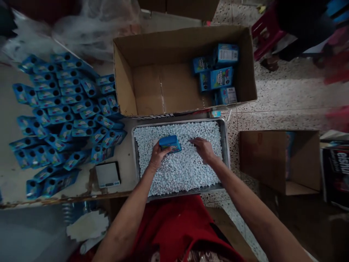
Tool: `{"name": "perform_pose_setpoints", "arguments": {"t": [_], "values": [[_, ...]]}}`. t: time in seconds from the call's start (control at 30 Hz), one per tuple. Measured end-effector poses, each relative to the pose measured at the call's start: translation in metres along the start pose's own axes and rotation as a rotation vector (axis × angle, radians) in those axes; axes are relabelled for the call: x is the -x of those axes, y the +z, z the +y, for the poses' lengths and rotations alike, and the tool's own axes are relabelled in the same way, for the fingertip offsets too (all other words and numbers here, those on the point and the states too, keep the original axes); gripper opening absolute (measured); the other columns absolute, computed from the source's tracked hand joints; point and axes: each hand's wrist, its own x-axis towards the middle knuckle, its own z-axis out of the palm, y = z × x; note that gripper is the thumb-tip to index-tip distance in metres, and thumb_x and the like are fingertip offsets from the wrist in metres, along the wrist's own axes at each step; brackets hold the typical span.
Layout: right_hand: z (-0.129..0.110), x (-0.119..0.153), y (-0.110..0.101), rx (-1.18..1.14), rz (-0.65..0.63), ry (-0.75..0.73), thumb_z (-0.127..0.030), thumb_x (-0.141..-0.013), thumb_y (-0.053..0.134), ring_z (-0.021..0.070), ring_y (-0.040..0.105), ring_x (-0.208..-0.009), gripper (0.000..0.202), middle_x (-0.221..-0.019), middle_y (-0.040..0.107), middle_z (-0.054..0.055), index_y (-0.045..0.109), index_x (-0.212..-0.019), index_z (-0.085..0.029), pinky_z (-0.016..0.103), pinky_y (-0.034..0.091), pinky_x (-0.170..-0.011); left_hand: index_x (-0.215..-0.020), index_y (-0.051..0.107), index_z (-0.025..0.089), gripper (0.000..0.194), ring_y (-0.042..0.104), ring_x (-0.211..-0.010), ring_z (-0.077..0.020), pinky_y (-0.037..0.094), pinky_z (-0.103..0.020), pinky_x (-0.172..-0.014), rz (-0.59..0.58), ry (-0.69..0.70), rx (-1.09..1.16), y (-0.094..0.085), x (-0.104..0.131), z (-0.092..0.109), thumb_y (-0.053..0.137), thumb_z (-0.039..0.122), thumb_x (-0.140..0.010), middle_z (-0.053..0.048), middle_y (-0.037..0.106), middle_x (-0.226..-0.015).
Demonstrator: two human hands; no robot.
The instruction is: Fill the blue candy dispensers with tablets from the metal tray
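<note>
My left hand (157, 155) grips a small blue carton (171, 142) with printed sides, holding it over a metal tray (227, 145). A layer of small, pale, rounded pellets (177, 174), which look like candies, fills the tray. To the right of the carton, my right hand (203, 148) is low over the pellets, its fingertips drawn together and pointing left. Whatever may lie between those fingertips is too small to make out.
Many blue cartons with round dark holes (72, 82) crowd the table at left, beside a small scale (107, 174). Behind the tray, a large cardboard box (147, 87) contains several blue cartons (221, 77). Another cardboard box (261, 156) and a person's dark-clothed leg (297, 32) are at right.
</note>
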Motion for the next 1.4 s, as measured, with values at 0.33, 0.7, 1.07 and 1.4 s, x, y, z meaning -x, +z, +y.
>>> {"name": "perform_pose_setpoints", "arguments": {"t": [0.33,0.7,1.07,1.4], "values": [[-0.01,0.054,-0.019,-0.634,-0.016,0.308,-0.03,-0.078,0.06,0.0145,0.053,-0.059,0.036,-0.066,0.065,0.0,0.081,-0.103,-0.016,0.027,0.042,-0.06,-0.103,0.072,0.019,0.041,0.071,-0.076,-0.0146,0.055,-0.022,-0.062,0.389,-0.361,0.264,-0.029,0.03,0.045,0.087,0.038,-0.07,-0.004,0.076,-0.097],[-0.098,0.075,-0.048,-0.475,-0.066,0.209,-0.022,-0.08,0.053,0.0172,0.064,-0.072,0.037,-0.08,0.074,0.003,0.082,-0.102,-0.019,0.029,0.047,-0.072,-0.105,0.066,0.019,0.027,0.064,-0.056,-0.0125,0.057,-0.024,-0.052,0.311,-0.673,0.534,-0.007,0.049,0.031,0.072,0.041,-0.089,-0.002,0.07,-0.075],[-0.174,0.051,-0.06,0.331,-0.173,0.177,-0.017,-0.094,0.047,0.0247,0.07,-0.093,0.036,-0.105,0.076,0.01,0.078,-0.11,-0.023,0.032,0.046,-0.075,-0.094,0.069,0.016,0.056,0.073,-0.079,-0.0186,0.061,-0.03,-0.073,0.052,-0.666,0.368,-0.006,0.069,0.003,0.043,0.066,-0.098,-0.01,0.075,-0.082],[-0.198,0.037,-0.061,0.473,-0.231,0.02,-0.01,-0.096,0.047,0.0202,0.064,-0.08,0.032,-0.1,0.07,0.009,0.075,-0.106,-0.021,0.031,0.036,-0.064,-0.132,0.06,0.022,0.083,0.055,-0.125,-0.0311,0.041,-0.039,-0.108,-0.72,0.466,-1.279,-0.039,-0.032,0.084,0.089,0.027,-0.055,-0.009,0.062,-0.133]]}}
